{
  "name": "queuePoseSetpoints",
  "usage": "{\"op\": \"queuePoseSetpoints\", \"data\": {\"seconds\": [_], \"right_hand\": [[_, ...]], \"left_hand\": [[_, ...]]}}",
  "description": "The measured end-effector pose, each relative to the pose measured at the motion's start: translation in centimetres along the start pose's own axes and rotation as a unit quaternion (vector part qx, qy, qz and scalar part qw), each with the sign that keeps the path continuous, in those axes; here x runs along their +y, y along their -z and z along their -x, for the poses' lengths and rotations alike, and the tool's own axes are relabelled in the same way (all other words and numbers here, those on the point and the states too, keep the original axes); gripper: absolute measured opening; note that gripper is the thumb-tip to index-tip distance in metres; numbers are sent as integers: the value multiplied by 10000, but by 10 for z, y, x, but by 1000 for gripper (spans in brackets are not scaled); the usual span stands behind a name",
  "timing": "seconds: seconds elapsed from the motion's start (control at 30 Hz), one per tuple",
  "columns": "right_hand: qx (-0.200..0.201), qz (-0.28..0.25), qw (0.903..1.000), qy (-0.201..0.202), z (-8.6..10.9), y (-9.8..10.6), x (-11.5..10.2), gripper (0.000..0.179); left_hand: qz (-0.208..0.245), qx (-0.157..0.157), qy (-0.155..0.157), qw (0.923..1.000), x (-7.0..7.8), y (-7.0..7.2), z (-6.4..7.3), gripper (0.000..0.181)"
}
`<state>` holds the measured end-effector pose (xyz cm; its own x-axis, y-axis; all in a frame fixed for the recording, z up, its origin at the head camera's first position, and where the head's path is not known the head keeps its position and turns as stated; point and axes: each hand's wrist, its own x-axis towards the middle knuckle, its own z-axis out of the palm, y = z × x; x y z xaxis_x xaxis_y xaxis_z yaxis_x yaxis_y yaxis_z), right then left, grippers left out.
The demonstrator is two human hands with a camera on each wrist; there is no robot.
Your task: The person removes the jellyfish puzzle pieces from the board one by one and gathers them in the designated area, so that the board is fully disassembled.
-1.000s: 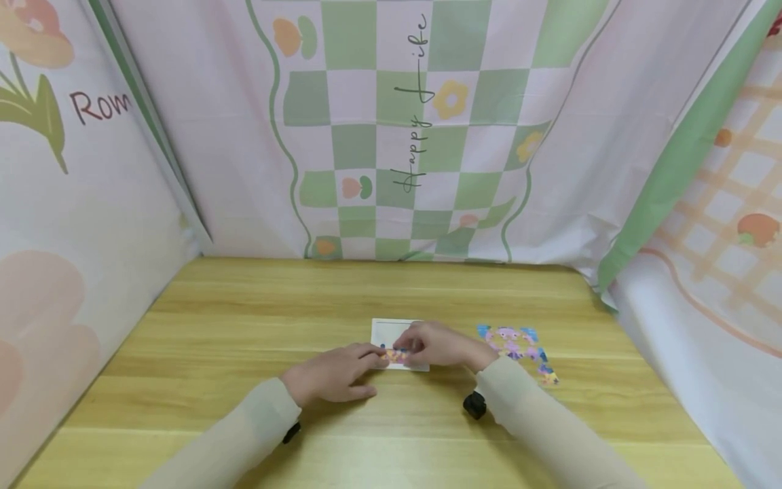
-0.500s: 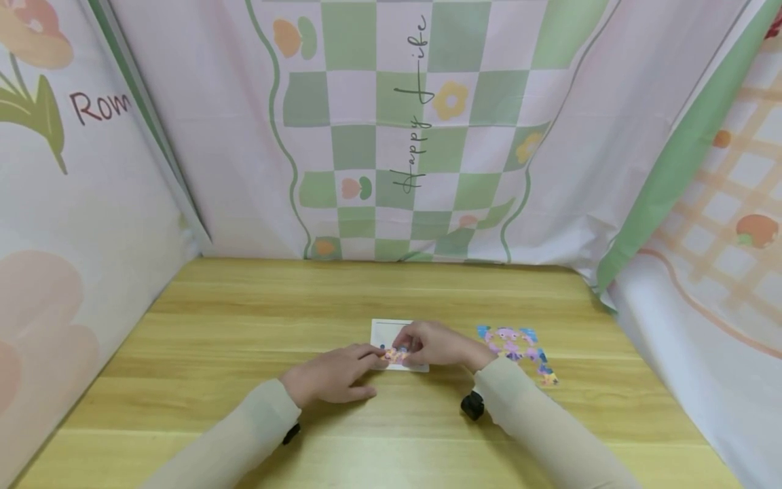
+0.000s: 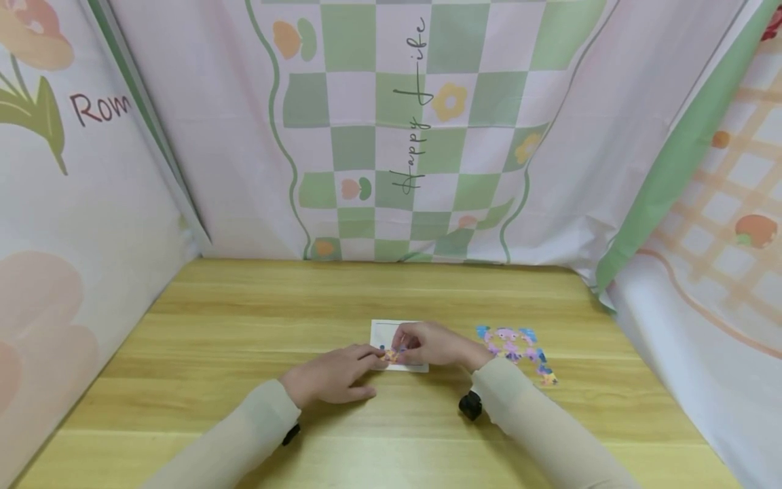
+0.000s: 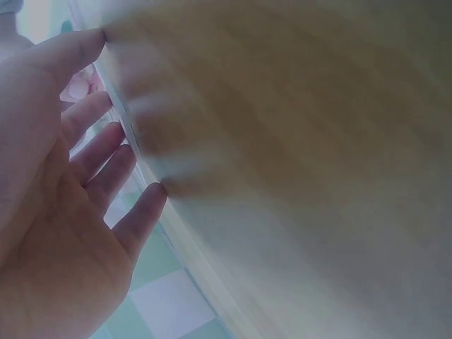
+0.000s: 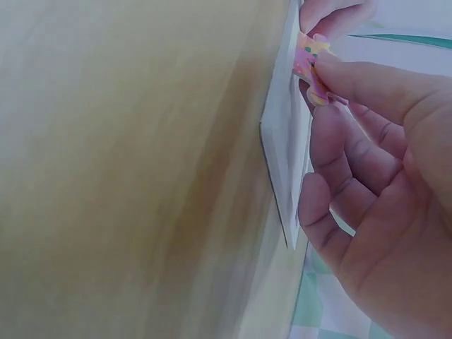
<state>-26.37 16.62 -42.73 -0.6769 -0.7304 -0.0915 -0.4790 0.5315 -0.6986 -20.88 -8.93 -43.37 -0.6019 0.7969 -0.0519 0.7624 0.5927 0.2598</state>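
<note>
A white puzzle tray (image 3: 380,331) lies flat on the table with a few colourful pieces along its near side. Between thumb and fingers, my right hand (image 3: 435,344) pinches a pink and yellow jigsaw piece (image 5: 315,68), tilted over the tray; its other fingers are loosely bent. My left hand (image 3: 332,373) rests at the tray's near left, its fingertips touching the tray or the pieces in it; which of them cannot be told. In the left wrist view the left fingers (image 4: 113,169) are spread and fairly straight. Both hands partly hide the tray.
Several pink, blue and yellow jigsaw pieces (image 3: 512,353) lie in a loose outline right of the tray, partly behind the right forearm. The wooden table (image 3: 256,299) meets patterned curtains (image 3: 427,149) at the back and sides.
My right hand has shifted very slightly left over the tray, and the piece between its fingers now stands more tilted. The left hand stays where it was.
</note>
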Motion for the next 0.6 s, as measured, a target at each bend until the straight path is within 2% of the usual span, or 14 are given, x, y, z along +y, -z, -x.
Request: {"op": "queuePoseSetpoints", "data": {"seconds": [0.33, 0.47, 0.6], "right_hand": [[-50, -62, 10000, 36, 9, 8, 3, 8], [55, -19, 9999, 113, 17, 16, 8, 9], [91, -131, 9999, 21, 30, 25, 14, 10]], "left_hand": [[167, -13, 35, 9999, 3, 4, 2, 53], [136, -17, 36, 9999, 2, 3, 2, 54], [101, 2, -11, 9999, 1, 1, 2, 55]]}}
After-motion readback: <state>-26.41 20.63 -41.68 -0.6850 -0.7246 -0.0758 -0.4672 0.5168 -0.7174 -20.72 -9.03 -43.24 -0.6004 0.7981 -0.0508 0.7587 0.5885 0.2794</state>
